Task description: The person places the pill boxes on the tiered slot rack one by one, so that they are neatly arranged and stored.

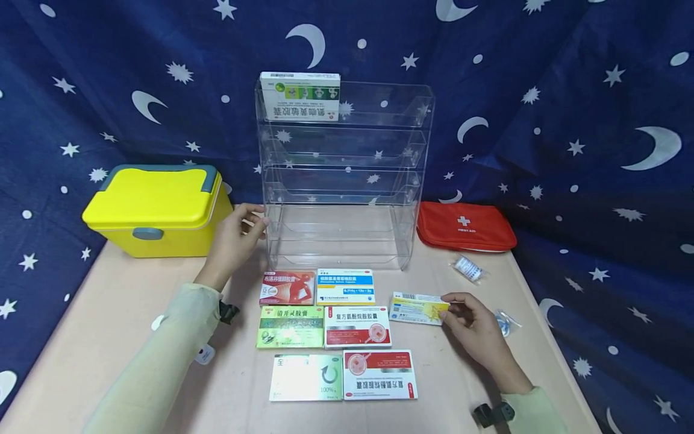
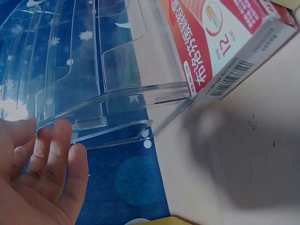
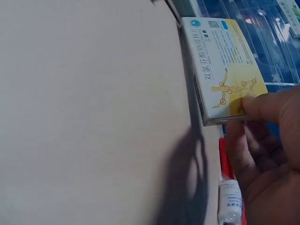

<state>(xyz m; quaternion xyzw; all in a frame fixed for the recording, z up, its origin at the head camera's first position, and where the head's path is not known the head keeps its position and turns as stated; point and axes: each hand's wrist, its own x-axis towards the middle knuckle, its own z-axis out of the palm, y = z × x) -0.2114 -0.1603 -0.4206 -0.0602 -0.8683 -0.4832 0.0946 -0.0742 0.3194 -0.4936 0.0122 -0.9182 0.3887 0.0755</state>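
Observation:
My right hand (image 1: 477, 328) pinches a white and yellow medicine box (image 1: 417, 308) by its right end, thumb on the printed face. In the right wrist view, that medicine box (image 3: 222, 70) shows a yellow body figure, and a shadow lies on the table beside it. At the left side of a clear acrylic rack (image 1: 338, 262), my left hand (image 1: 238, 235) has its fingers loosely bent against or close by the side wall; in the left wrist view the fingertips of the left hand (image 2: 44, 168) meet the rack's edge. One white and green medicine box (image 1: 300, 99) stands in the rack's top tier, at left.
Several medicine boxes lie in front of the rack, among them a red box (image 1: 287, 288) and a blue-white box (image 1: 346, 287). A yellow case (image 1: 157, 211) stands left, a red first-aid pouch (image 1: 466, 228) right. Nearby lies a small white bottle (image 1: 468, 269).

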